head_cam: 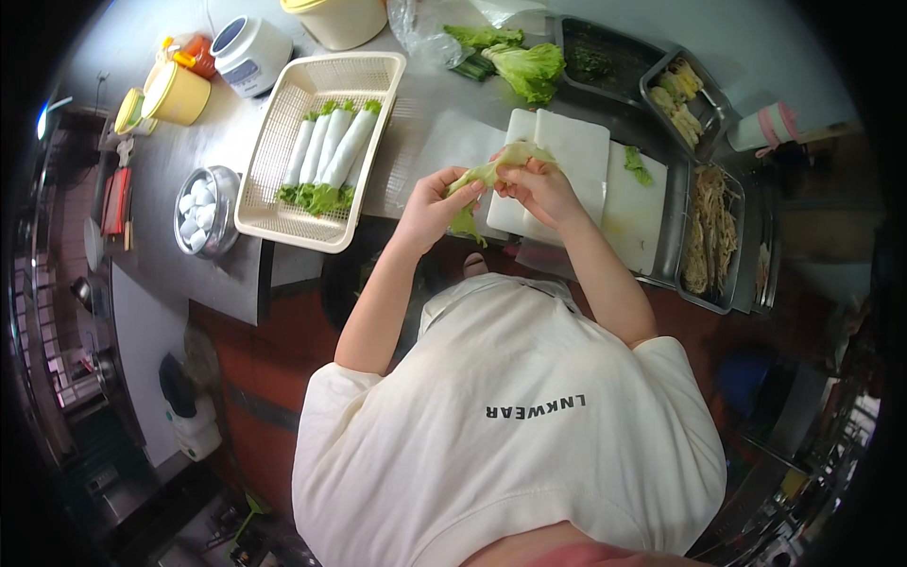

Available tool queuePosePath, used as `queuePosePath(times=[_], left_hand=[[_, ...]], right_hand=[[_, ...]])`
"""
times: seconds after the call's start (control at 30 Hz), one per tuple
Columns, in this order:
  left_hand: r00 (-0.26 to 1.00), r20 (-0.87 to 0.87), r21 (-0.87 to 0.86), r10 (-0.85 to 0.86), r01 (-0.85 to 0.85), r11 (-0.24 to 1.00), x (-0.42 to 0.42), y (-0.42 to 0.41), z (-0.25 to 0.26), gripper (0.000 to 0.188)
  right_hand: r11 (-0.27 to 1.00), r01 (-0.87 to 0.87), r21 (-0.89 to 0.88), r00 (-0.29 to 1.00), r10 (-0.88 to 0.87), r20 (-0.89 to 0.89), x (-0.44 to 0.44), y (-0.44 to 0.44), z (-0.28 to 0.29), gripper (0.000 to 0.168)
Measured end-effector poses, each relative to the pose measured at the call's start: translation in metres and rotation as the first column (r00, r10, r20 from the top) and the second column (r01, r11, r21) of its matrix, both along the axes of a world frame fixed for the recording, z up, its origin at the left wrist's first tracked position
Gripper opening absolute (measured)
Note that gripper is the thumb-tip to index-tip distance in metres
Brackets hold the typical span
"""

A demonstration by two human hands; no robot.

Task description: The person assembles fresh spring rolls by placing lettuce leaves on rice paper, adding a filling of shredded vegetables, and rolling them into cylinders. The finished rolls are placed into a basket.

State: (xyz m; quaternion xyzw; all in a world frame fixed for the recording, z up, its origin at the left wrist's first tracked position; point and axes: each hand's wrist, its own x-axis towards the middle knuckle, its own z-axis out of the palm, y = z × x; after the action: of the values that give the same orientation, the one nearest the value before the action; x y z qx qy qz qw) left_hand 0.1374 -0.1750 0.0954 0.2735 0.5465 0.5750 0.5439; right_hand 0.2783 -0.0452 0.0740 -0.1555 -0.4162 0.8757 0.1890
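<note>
Between my two hands is a pale green lettuce leaf [485, 172], held above the edge of the steel counter. My left hand [441, 205] pinches its left end, and a green frilly part hangs below those fingers. The other end is gripped by my right hand [535, 186], thumb on top. Beneath and beyond my right hand lies a stack of white wrapper sheets [577, 156]. A white cutting board [641, 212] is to the right, with a small lettuce piece [638, 166] on it. Left of my hands, a cream plastic basket [249, 202] holds several white rolls [347, 145] with lettuce showing at both ends.
Lettuce leaves [528, 67] lie at the back beside a clear plastic bag [425, 32]. Metal trays of food, one with brown shredded filling [711, 230], line the right. A steel bowl of white eggs [198, 212] and a yellow tub [177, 93] stand left.
</note>
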Motion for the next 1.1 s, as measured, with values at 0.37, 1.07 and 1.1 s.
queuePosePath(times=[0.37, 1.07, 1.1], left_hand=[[0.921, 0.113, -0.07, 0.372, -0.366, 0.928, -0.041, -0.117, 0.018, 0.014], [0.415, -0.909, 0.152, -0.02, 0.378, 0.913, 0.068, 0.087, -0.066, 0.034], [0.439, -0.895, 0.223, 0.077, 0.292, 0.93, 0.069, 0.08, -0.061, 0.034]], right_hand=[[0.979, -0.161, 0.124, 0.962, 0.128, 0.243, -0.006, -0.039, -0.015, 0.027], [0.878, 0.28, 0.388, 0.854, -0.412, 0.318, 0.095, 0.075, -0.014, 0.017], [0.836, 0.232, 0.497, 0.87, -0.407, 0.278, 0.08, 0.091, -0.017, 0.017]])
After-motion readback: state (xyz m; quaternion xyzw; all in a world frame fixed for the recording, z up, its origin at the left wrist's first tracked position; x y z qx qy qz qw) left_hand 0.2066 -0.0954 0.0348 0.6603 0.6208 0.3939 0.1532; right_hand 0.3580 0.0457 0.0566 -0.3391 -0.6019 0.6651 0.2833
